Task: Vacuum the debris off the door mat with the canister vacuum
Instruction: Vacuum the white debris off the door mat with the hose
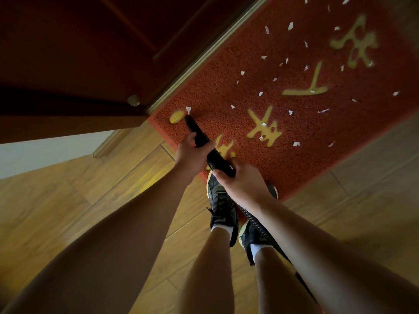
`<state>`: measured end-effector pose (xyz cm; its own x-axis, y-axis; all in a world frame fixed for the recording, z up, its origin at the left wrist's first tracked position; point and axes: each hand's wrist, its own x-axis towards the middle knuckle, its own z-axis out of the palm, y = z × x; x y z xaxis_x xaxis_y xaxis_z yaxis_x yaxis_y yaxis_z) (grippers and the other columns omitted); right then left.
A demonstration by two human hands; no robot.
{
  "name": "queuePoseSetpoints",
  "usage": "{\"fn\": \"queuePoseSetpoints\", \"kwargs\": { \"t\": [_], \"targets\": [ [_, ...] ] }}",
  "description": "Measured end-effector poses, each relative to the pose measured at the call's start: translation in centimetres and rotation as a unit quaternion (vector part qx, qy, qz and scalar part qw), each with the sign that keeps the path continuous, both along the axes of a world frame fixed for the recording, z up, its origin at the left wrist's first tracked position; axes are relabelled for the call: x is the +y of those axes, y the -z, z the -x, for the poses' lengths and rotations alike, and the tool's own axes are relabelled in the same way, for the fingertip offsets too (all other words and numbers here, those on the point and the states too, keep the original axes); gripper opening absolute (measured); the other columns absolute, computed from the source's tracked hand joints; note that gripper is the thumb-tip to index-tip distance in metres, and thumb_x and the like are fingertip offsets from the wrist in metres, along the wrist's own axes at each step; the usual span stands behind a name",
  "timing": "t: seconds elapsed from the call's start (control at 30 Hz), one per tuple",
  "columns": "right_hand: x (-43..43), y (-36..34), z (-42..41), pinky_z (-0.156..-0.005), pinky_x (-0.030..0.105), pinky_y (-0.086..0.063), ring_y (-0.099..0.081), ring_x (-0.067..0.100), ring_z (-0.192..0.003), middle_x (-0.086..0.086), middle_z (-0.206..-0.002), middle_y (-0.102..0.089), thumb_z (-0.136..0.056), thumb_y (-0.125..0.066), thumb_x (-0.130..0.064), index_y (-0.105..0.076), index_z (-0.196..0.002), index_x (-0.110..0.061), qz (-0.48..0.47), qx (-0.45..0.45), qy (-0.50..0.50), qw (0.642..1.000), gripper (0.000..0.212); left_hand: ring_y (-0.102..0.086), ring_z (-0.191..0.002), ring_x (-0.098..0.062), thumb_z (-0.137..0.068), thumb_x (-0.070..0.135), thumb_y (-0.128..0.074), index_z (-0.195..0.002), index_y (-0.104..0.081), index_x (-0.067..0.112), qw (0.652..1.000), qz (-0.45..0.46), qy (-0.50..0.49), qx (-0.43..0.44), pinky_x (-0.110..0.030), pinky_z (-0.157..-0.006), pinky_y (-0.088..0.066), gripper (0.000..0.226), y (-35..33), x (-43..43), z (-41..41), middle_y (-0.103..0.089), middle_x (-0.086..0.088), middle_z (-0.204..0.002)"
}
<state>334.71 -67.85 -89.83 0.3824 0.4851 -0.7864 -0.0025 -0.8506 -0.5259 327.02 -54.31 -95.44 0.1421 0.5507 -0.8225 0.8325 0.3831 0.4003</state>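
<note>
While both the left hand [190, 152] and right hand [243, 181] grip the black vacuum nozzle [199, 134], white scraps [290, 26] dot the coarse red door mat [226, 91].

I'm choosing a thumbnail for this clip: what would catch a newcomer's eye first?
A red door mat with yellow characters fills the upper right, strewn with white scraps. At centre the left hand and right hand grip a black vacuum nozzle, its tip at the mat's left corner beside one scrap.

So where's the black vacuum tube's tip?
Head view, left of centre: the tube's tip is at the red door mat's corner, beside a yellow oval mark and white scrap.
</note>
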Motion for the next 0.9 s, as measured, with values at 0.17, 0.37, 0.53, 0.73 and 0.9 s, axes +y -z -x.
{"fn": "queuePoseSetpoints", "kwargs": {
  "t": [0.17, 0.37, 0.53, 0.73, 0.9],
  "targets": [
    [0.1, -0.4, -0.2, -0.053, 0.027, -0.044, -0.063, 0.012, -0.063, -0.005, -0.076, -0.066, -0.094, -0.065, -0.044, -0.063, -0.105, -0.017, 0.002, -0.005, 0.001, 1.000, 0.029, -0.068, -0.106, -0.022, -0.058, 0.065, -0.077, -0.145, -0.052, 0.024, 1.000, 0.006, 0.004, -0.005, -0.047, -0.093, -0.059, 0.100, -0.1, 0.1, -0.1, -0.067, -0.003, -0.126],
    [-0.3, -0.6, -0.7, -0.055, 0.031, -0.050, -0.063, 0.013, -0.061, -0.003, -0.076, -0.067, -0.094, -0.065, -0.044, -0.063, -0.106, -0.016, 0.007, -0.009, 0.019, 1.000, 0.030, -0.069, -0.105, -0.022, -0.066, 0.058, -0.078, -0.149, -0.049, 0.023, 0.999, 0.014, 0.024, -0.016, -0.046, -0.091, -0.060, 0.095, -0.4, -0.1, -1.1, -0.067, -0.004, -0.127],
    [0.0, -0.2, -0.6, -0.059, 0.033, -0.052, -0.065, 0.013, -0.065, -0.003, -0.079, -0.068, -0.094, -0.064, -0.045, -0.063, -0.105, -0.017, 0.002, -0.008, 0.030, 1.000, 0.030, -0.067, -0.111, -0.024, -0.061, 0.061, -0.074, -0.149, -0.048, 0.022, 1.000, 0.007, 0.026, -0.012, -0.047, -0.094, -0.058, 0.100, 0.1, 0.2, -1.4, -0.065, -0.005, -0.132],
    [-0.4, -0.6, -0.7, -0.057, 0.033, -0.052, -0.065, 0.014, -0.063, -0.003, -0.076, -0.067, -0.093, -0.066, -0.043, -0.062, -0.101, -0.017, 0.003, -0.010, 0.042, 0.999, 0.027, -0.064, -0.118, -0.025, -0.065, 0.059, -0.076, -0.149, -0.048, 0.021, 0.999, 0.007, 0.040, -0.017, -0.046, -0.099, -0.055, 0.097, -0.2, 0.0, -1.5, -0.062, -0.006, -0.139],
    [-1.8, -1.2, -1.0, -0.050, 0.026, -0.044, -0.063, 0.013, -0.060, -0.007, -0.071, -0.064, -0.094, -0.064, -0.042, -0.061, -0.099, -0.023, 0.015, -0.012, 0.060, 0.998, 0.020, -0.068, -0.111, -0.023, -0.053, 0.070, -0.072, -0.145, -0.053, 0.022, 0.998, 0.012, 0.053, -0.024, -0.045, -0.093, -0.058, 0.105, 0.0, -1.5, -2.2, -0.068, -0.003, -0.127]
  ]
}}
